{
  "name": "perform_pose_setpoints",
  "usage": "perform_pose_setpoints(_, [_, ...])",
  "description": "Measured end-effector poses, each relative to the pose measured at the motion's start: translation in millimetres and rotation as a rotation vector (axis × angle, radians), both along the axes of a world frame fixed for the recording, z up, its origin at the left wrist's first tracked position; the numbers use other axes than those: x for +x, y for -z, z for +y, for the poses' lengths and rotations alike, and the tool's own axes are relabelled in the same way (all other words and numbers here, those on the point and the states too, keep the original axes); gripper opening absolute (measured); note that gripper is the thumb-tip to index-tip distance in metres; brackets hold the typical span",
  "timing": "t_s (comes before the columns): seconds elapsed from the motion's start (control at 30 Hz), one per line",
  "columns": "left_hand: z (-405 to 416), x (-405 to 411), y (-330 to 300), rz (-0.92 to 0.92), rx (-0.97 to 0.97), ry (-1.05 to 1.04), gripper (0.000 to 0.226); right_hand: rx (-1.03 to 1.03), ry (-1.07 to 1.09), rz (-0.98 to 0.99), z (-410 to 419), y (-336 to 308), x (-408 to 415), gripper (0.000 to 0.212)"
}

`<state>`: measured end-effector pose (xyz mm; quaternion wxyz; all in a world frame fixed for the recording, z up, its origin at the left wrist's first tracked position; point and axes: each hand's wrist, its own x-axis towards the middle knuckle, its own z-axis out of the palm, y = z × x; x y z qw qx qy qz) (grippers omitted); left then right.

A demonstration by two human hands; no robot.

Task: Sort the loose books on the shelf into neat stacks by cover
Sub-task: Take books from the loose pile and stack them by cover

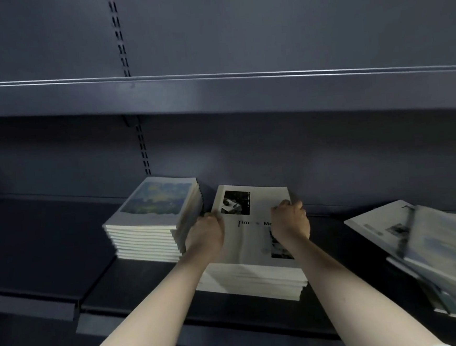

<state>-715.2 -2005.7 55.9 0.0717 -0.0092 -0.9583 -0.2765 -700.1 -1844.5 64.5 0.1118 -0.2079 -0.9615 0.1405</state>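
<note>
At the frame's centre we clamp our left hand (pixel 207 233) and right hand (pixel 292 221) around the white-cover stack (pixel 254 274) on the shelf (pixel 49 241), likely squaring its edges beside the painted-cover stack (pixel 149 228).

The dark shelf (pixel 49 241) lies open to the left of the painted-cover stack (pixel 154 217). Only a narrow gap separates that stack from the white-cover stack (pixel 255 252), and the left hand (pixel 206 236) occupies it. Bare shelf runs between the white-cover stack and the loose books (pixel 432 252) at right. The upper shelf (pixel 215 92) limits overhead clearance.
</note>
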Motion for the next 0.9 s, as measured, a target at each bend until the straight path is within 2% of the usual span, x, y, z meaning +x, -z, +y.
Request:
perform_pose_setpoints(0.23, [0,-8,6,-0.005,-0.008,0.013,0.045,-0.170,-0.002,0.007,5,0,-9,0.043])
perform_pose_setpoints(0.5, [-1,-2,1,0.033,-0.066,0.003,0.049,-0.219,-0.087,-0.020,14,-3,-6,0.045])
perform_pose_setpoints(0.63, [0,7,-6,0.022,-0.144,-0.018,0.048,-0.120,-0.125,0.010,35,-1,11,0.053])
perform_pose_setpoints(0.77, [10,18,-8,0.012,-0.145,0.008,0.063,0.001,-0.048,0.074,71,0,31,0.058])
perform_pose_setpoints(0.9, [36,27,-23,0.066,-0.257,0.073,0.064,0.085,0.034,0.024,112,-5,52,0.063])
